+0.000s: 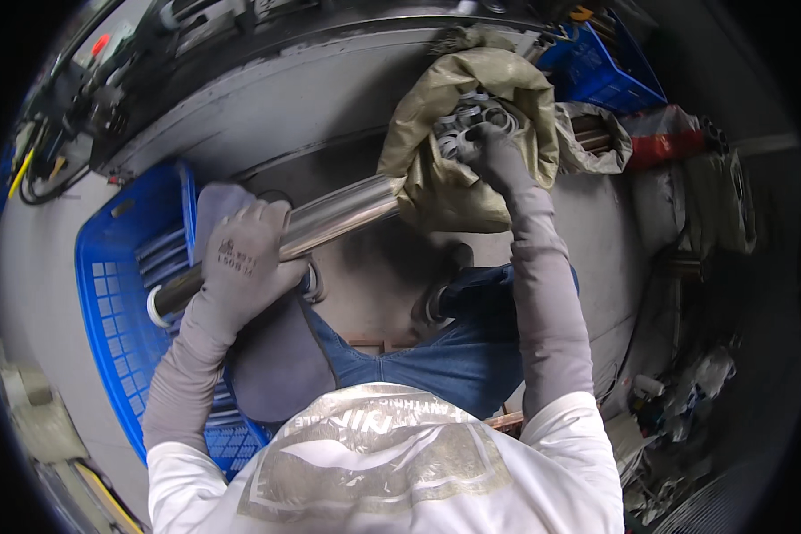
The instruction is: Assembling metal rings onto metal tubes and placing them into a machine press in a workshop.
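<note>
head | left hand grips steel tube | right hand closed on rings in sack

Blue slotted crate sitting at left of frame — metal rods lying inside. Second blue crate showing at upper right, red bag lying just below it. Yellow cable hanging at far left — clutter piling at lower right.
</note>
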Demonstrator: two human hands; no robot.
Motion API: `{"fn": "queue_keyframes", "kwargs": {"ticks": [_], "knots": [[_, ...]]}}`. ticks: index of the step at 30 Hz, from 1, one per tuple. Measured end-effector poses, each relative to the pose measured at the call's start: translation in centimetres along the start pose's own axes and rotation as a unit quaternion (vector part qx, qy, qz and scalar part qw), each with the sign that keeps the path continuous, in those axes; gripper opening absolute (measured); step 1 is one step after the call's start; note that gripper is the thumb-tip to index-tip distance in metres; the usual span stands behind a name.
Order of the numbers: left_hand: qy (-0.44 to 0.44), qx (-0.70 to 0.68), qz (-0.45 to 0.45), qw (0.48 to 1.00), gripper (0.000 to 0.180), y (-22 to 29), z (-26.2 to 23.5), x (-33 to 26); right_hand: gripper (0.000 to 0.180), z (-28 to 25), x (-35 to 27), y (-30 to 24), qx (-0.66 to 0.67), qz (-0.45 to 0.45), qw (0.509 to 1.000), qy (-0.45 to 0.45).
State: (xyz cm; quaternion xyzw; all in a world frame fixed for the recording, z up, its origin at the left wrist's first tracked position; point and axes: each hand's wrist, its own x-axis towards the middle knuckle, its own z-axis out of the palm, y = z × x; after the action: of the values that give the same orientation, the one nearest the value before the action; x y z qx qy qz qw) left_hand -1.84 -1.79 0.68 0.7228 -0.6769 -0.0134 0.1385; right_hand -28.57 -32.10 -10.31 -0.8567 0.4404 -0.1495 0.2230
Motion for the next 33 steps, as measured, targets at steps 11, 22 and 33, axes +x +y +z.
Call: {"fn": "queue_keyframes", "kwargs": {"ticks": [11,22,33], "knots": [[0.005,-0.001,0.015,1.000,0.037,-0.1,0.0,0.1,0.083,-2.9,-7.9,-12.6,0.427,-0.092,0.889,-0.140],[-0.045,0.086,0.041,0.994,0.044,0.7,0.6,0.1,0.022,3.4,-9.6,-15.4,0.282,-0.135,0.933,0.179],[-0.059,0.037,0.019,0.997,0.045,1.0,0.4,0.4,0.020,3.8,-9.0,-16.4,0.135,-0.209,0.921,0.301]]}}
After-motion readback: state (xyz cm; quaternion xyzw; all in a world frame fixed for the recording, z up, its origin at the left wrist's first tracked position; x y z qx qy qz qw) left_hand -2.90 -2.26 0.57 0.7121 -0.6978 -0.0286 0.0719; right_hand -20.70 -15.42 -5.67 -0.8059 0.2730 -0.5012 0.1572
